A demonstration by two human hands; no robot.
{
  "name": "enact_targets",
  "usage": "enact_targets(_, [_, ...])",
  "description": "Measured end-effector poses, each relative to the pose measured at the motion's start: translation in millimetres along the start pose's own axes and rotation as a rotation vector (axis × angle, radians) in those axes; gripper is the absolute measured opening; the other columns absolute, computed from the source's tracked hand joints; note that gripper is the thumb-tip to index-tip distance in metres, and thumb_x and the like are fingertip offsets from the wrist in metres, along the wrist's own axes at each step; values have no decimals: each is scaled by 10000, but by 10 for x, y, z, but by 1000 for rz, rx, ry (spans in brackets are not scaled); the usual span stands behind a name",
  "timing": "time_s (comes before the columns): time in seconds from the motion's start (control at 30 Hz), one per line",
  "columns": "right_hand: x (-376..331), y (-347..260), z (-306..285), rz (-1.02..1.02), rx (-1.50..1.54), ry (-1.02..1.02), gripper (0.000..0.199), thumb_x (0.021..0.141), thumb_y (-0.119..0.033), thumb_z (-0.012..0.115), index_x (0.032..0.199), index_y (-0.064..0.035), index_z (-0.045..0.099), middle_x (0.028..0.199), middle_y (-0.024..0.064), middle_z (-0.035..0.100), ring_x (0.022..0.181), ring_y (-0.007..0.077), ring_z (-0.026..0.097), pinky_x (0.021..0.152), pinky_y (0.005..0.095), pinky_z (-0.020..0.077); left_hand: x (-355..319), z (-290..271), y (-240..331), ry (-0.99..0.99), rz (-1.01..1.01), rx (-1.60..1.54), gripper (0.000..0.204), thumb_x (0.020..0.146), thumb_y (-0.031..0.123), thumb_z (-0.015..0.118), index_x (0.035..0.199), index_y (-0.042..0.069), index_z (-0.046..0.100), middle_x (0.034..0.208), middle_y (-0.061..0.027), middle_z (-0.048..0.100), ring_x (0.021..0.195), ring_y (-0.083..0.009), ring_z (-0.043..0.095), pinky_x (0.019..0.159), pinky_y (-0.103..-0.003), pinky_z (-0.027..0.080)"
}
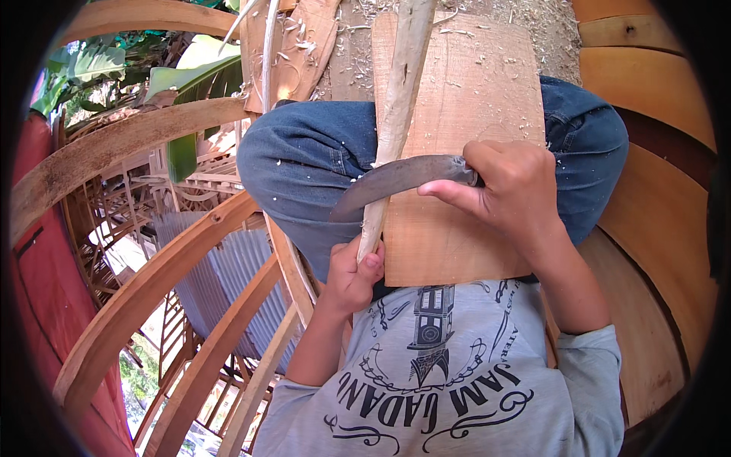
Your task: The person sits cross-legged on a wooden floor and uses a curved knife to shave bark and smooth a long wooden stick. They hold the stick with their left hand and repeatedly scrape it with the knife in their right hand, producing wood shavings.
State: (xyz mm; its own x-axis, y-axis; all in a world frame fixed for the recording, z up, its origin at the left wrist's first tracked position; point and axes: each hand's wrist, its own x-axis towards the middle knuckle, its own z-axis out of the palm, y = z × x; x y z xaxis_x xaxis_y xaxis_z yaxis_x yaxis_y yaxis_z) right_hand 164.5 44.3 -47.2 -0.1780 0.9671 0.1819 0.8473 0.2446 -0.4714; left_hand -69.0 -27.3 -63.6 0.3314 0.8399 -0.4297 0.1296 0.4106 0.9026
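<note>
My left hand (354, 276) is wrapped round the near end of a pale, peeled wooden stick (397, 107), which runs away from me past the top of the picture. In my right hand (514, 183) is a machete (403, 177) with a broad, dark, curved blade. The blade lies across the stick a little beyond my left hand, its tip pointing left. Most of the machete's handle is hidden in my fist, with the thumb stretched along toward the blade. Under the stick, a flat wooden board (464, 228) rests across my lap.
Wood shavings (487, 46) lie scattered beyond my knees and on the board. Curved wooden ribs (152, 286) rise on the left, with corrugated metal sheet (247, 282) and banana leaves (194, 68) past them. Curved planks (647, 99) form a wall close on the right.
</note>
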Motion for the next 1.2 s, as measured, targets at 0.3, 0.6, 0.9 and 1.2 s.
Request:
enact_targets(0.3, [247,393,29,239,-51,254,627,687,-616,680,511,-51,473,420,39,411,375,178,426,400,299,324,20,29,-37,62,67,134,537,908,521,459,732,14,475,480,16,405,398,-58,371,373,-213,267])
enact_targets(0.6, [146,189,-167,85,47,53,613,673,-598,702,508,-50,482,421,47,436,374,192,442,395,300,340,37,37,-9,67,35,71,545,911,527,436,741,11,481,473,14,407,376,-63,361,353,-217,255])
enact_targets(0.9, [317,326,110,201,-15,172,641,688,-645,656,502,-53,493,419,60,381,383,194,416,404,319,341,4,54,-31,148,81,183,562,916,535,410,753,2,486,470,2,410,379,-67,385,357,-215,268])
enact_targets(1.2, [321,556,-233,477,41,60,603,753,-558,665,581,10,559,432,78,420,408,167,395,431,305,337,74,65,-9,135,9,42,527,936,500,393,753,11,470,478,12,400,393,-54,364,362,-209,254])
